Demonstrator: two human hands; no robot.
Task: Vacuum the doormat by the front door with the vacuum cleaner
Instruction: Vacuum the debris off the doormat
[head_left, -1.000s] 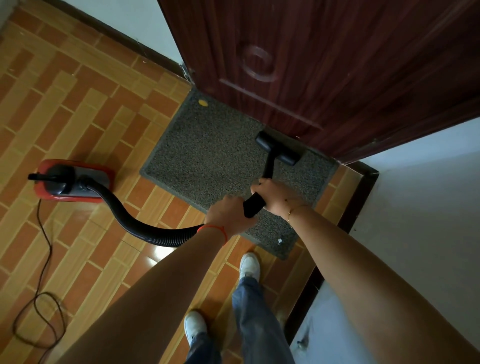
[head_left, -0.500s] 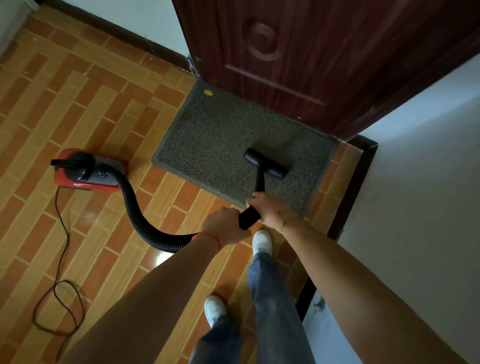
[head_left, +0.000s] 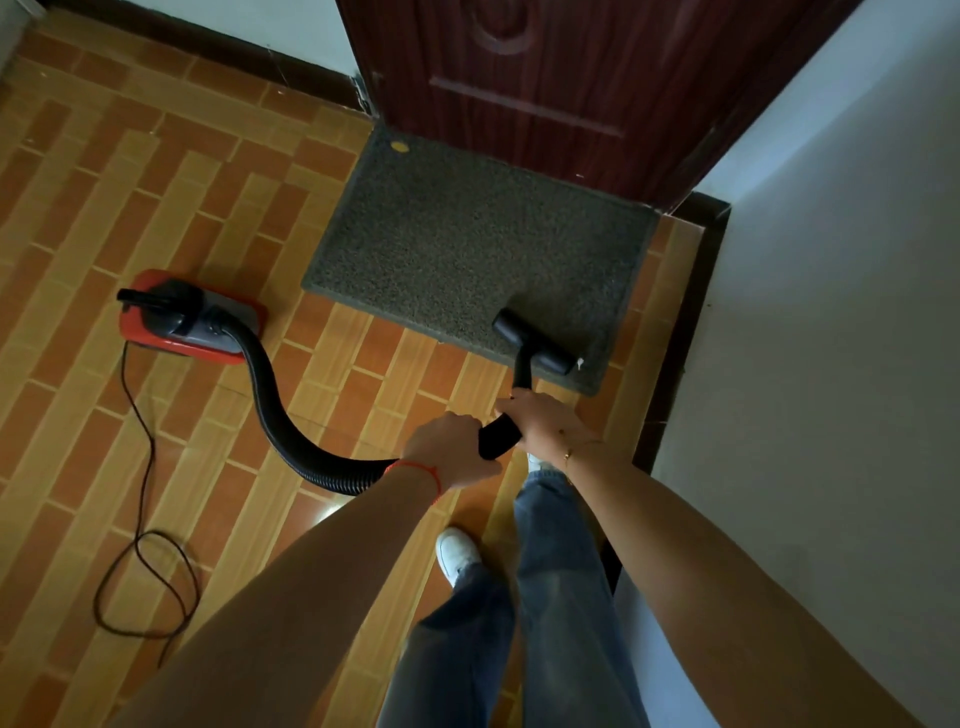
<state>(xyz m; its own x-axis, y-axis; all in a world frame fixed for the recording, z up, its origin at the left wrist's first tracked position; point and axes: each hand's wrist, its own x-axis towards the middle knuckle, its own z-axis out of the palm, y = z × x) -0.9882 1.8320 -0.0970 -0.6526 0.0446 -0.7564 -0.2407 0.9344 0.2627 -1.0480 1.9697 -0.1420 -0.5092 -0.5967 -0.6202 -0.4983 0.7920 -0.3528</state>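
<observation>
A grey doormat lies on the tiled floor against the dark red front door. The vacuum's black floor nozzle rests on the mat's near right corner, beside a small white scrap. A yellow speck sits at the mat's far left corner. My right hand grips the black wand just behind the nozzle. My left hand grips the same wand lower down, where the ribbed black hose joins. The hose curves left to the red canister.
The power cord loops over the orange brick-pattern floor at the left. A white wall with a dark skirting stands close on the right. My feet in white shoes and jeans are right behind the mat.
The nozzle has been drawn back from the door edge of the mat to its near right corner. Both hands came back with the wand, and I have stepped backward off the mat.
</observation>
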